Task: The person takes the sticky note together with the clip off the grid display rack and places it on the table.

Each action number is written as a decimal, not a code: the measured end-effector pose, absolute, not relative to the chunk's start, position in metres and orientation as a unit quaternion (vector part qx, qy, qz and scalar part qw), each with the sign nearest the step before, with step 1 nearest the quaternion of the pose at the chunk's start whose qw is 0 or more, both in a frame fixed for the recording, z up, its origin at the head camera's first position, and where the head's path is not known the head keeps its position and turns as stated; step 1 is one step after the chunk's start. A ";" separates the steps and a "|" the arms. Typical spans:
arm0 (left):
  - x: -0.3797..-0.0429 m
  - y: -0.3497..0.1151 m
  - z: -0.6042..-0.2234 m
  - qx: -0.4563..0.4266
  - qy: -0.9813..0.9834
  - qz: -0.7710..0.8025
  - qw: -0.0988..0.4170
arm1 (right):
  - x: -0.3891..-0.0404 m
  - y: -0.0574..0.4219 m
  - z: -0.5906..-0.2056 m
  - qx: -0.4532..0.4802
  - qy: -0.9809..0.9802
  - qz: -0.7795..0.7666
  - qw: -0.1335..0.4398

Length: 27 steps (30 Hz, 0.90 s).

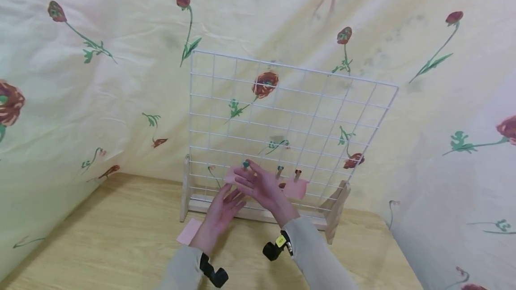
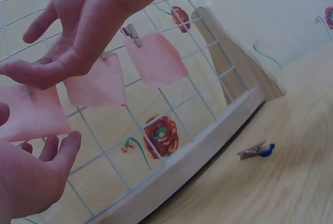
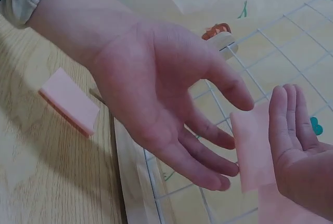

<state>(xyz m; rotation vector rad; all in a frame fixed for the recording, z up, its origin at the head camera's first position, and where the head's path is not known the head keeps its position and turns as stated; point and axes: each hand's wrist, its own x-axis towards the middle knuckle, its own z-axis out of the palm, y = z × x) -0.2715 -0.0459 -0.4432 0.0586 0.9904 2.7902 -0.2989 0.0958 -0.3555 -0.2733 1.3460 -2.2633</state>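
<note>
A white wire grid [image 1: 290,113] stands upright in a wooden base, with pink paper squares clipped along its lower part. My right hand [image 1: 264,187] is in front of the leftmost pink paper [image 2: 34,112], fingers extended, close to a clothespin with a green-blue top [image 1: 246,164]. My left hand [image 1: 221,214] is lower, palm up, its fingertips by that paper's edge; whether they touch it I cannot tell. Neither hand grips anything. A middle pink paper [image 2: 96,81] is partly behind the right hand. The right pink paper [image 1: 296,189] hangs from another clothespin [image 1: 298,174].
A stack of pink paper [image 3: 70,102] lies on the wooden table [image 1: 133,232], left of the grid. A loose clothespin with a blue top [image 2: 255,151] lies on the table near the base [image 2: 187,154]. Flower-patterned cloth [image 1: 141,79] hangs behind and at both sides.
</note>
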 end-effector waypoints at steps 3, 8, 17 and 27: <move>-0.273 -0.043 -0.441 0.011 0.312 0.946 0.091 | -0.303 0.092 -0.357 -0.079 0.468 -0.847 0.240; -0.278 -0.038 -0.439 -0.010 0.308 0.948 0.079 | -0.305 0.084 -0.358 -0.038 0.421 -0.878 0.226; -0.281 -0.033 -0.437 -0.039 0.318 0.947 0.034 | -0.306 0.068 -0.354 -0.011 0.418 -0.891 0.175; -0.281 -0.033 -0.438 -0.040 0.324 0.945 0.030 | -0.307 0.064 -0.356 0.004 0.425 -0.893 0.146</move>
